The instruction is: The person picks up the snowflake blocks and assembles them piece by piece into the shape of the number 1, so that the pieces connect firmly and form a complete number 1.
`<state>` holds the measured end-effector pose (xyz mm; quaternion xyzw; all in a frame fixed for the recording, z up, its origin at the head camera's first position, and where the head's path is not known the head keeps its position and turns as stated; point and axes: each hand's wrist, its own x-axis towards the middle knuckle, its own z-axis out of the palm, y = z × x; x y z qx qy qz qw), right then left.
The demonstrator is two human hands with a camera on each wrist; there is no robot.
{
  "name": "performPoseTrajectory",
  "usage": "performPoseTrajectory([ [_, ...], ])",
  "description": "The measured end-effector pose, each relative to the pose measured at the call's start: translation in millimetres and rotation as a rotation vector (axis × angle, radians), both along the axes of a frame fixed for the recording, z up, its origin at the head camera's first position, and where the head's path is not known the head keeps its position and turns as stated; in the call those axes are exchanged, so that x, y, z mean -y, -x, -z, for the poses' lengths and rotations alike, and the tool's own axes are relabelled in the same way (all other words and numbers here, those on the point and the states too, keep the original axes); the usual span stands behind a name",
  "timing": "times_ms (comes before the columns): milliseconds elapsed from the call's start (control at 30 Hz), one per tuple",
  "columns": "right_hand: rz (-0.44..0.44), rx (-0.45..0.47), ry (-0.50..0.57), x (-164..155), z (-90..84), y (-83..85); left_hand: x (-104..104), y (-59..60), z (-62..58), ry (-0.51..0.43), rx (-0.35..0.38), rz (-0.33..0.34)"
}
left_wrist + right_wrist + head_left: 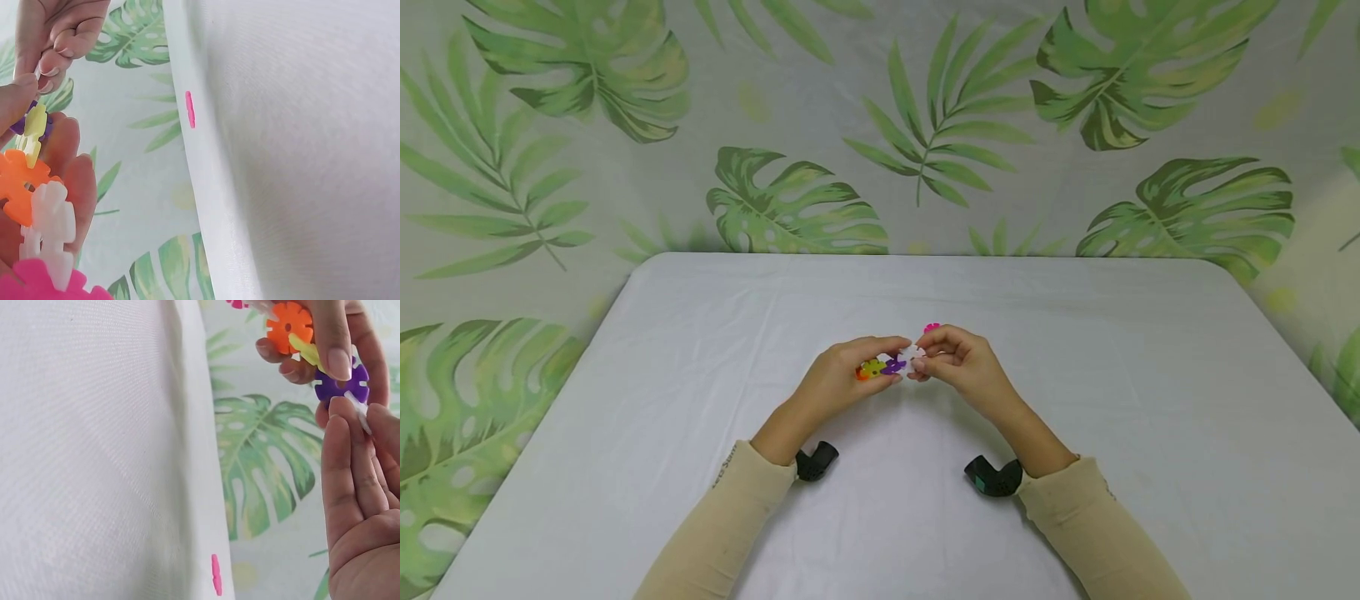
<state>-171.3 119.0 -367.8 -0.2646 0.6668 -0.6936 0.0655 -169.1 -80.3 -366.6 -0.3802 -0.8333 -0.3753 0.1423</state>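
White table (pixel 1075 400); both hands pinch snowflake-disc chain (pixel 883 365).

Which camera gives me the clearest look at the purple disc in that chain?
Right wrist: the purple disc shows its notched rim and centre hole, partly behind the left hand's thumb. The head view shows a tiny speck; the left wrist view only a sliver.

In the head view, the fingers of the right hand (pixel 958 360) hide most of the white disc (pixel 913 357). The left wrist view's bottom edge cuts off the pink disc (pixel 37 284).
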Motion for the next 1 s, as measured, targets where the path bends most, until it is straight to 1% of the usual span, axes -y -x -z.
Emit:
performPoseTrajectory([
  [167, 0.023, 0.0, -0.049, 0.9, -11.4, -6.2, 1.0, 0.3, -0.2, -0.003, -0.001, 0.004],
  [367, 0.024, 0.012, -0.068, 1.6, -17.1, -9.6, 1.9, 0.0, -0.4, 0.027, 0.011, -0.004],
  [500, 0.029, 0.023, -0.054, 2.8, -14.9, -9.3, 1.2, 0.3, 0.4, 0.022, 0.004, -0.016],
  [833, 0.008, 0.051, -0.018, 1.9, 2.3, -0.8, -1.5, -0.4, 0.8, -0.034, 0.005, 0.005],
  [1000, 0.001, 0.052, -0.014, 3.3, 1.4, -1.8, -1.5, 0.1, 1.3, -0.05, 0.001, 0.013],
])
